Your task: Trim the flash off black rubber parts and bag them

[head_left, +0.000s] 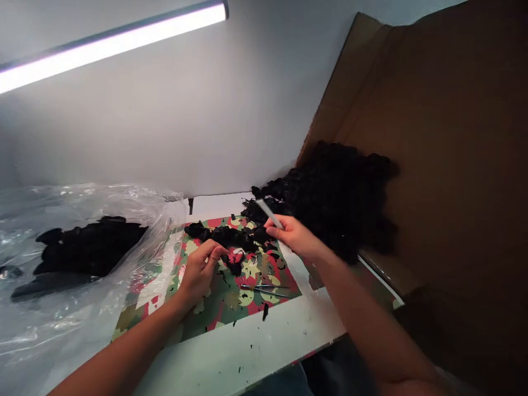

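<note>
My left hand is closed in a pinch on a small black piece lying on a red, green and cream patterned mat. My right hand is closed around a thin white stick-like tool, held over a row of black scraps on the mat. A large heap of black material lies just behind my right hand, against a cardboard wall.
A clear plastic bag with more black material fills the left side. Thin metal scissors or tweezers lie on the mat. A brown cardboard panel stands at right. The white table edge runs in front; a tube light hangs above.
</note>
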